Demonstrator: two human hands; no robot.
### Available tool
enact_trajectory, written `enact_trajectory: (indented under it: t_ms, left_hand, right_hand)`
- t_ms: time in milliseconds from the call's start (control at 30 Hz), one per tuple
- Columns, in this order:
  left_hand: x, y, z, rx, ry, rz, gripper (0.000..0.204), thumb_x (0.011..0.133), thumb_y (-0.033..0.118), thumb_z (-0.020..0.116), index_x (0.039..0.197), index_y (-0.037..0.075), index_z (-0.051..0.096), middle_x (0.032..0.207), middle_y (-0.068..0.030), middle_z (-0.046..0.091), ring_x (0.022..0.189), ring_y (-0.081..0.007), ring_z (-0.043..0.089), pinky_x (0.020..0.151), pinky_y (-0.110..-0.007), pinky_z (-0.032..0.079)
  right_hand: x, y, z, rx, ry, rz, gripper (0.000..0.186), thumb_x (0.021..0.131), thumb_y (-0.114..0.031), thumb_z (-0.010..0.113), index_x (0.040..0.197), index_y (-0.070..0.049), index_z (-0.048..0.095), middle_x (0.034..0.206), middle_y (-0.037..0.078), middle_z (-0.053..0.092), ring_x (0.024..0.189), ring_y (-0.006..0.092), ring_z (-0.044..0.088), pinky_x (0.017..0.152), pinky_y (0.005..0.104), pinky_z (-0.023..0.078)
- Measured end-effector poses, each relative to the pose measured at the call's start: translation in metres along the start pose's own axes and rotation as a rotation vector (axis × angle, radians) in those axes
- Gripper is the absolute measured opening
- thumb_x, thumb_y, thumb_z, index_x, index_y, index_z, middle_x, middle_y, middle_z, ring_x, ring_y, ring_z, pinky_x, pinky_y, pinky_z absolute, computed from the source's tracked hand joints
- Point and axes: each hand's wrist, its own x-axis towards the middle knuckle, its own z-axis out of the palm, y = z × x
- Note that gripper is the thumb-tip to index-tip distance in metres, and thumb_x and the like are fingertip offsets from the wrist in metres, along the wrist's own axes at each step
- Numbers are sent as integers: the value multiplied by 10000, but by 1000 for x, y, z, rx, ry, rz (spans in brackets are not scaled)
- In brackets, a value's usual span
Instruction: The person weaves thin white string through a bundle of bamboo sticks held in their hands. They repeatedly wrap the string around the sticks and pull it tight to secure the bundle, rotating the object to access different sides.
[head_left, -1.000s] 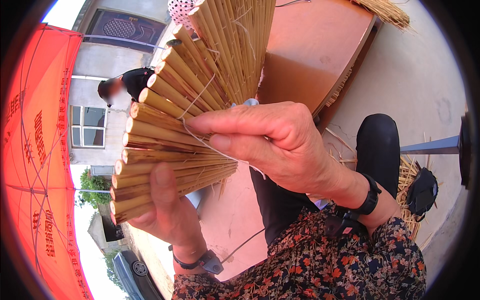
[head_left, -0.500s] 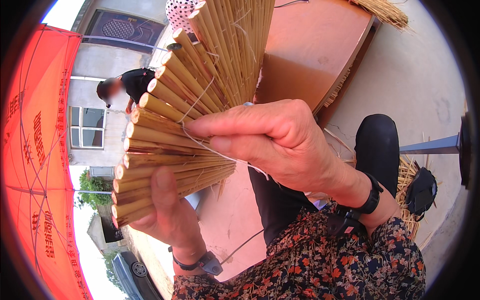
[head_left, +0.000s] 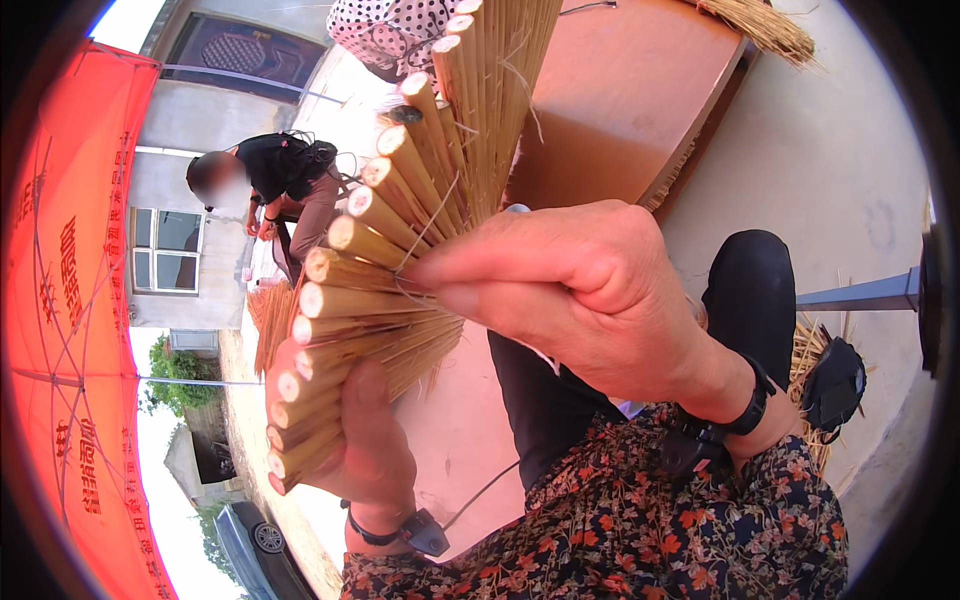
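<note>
Held in both hands before the person's patterned garment [head_left: 600, 510], the mat of cut stalks [head_left: 408, 203] fans out, its pale ends facing left. From my remote post I see the left hand [head_left: 375, 465] with its grip clamped on the mat's lower end, thumb across the stalks. I see the right hand [head_left: 590, 290] with its grip together, thumb and forefinger pinching the thin twine [head_left: 432, 222]. Beyond, a co-worker [head_left: 285, 170] leans forward.

Canopy [head_left: 75, 300] left of stalks [head_left: 420, 180] (apart)
</note>
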Motion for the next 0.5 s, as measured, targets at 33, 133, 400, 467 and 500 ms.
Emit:
enact_trajectory:
  t_ms: [33, 133, 400, 467, 500]
  left_hand:
    - [-3, -3, 1, -78, -36, 68, 357, 884, 48, 686, 1206, -62, 579, 1110, -138, 651, 951, -201, 636, 825, -351, 544]
    - [-9, 0, 1, -122, -269, 200, 337, 883, -14, 649, 1207, -88, 590, 1038, -179, 676, 879, -228, 664, 791, -324, 544]
    - [-68, 8, 20, -205, -419, 245, 310, 816, 5, 719, 1116, -34, 649, 1116, -226, 665, 1044, -374, 680, 893, -389, 572]
    - [-76, 6, 21, -247, -462, 274, 306, 807, 3, 722, 1108, -23, 675, 1118, -206, 666, 1056, -376, 674, 899, -393, 569]
    - [-79, 8, 20, -234, -482, 272, 327, 787, 5, 730, 1112, 3, 701, 1121, -177, 662, 1059, -376, 669, 900, -401, 568]
  right_hand:
    - [-3, -2, 0, -30, 3, -3, 181, 897, -5, 674, 1066, 41, 722, 945, 139, 738, 823, 152, 695, 718, 267, 537]
    - [-18, 0, -6, -110, -25, 3, 155, 891, 4, 678, 1031, 53, 722, 937, 120, 740, 776, 136, 684, 674, 249, 526]
    - [-127, -7, -8, 369, 294, 515, 151, 929, -3, 631, 1047, 50, 709, 786, 44, 668, 544, 42, 528, 471, 211, 389]
    - [-144, -8, -13, 389, 336, 595, 161, 923, -2, 630, 1055, 57, 701, 785, 43, 667, 551, 50, 540, 472, 209, 390]
    - [-151, -9, -14, 402, 354, 625, 172, 917, 1, 630, 1064, 61, 696, 794, 41, 669, 559, 54, 549, 472, 208, 391]
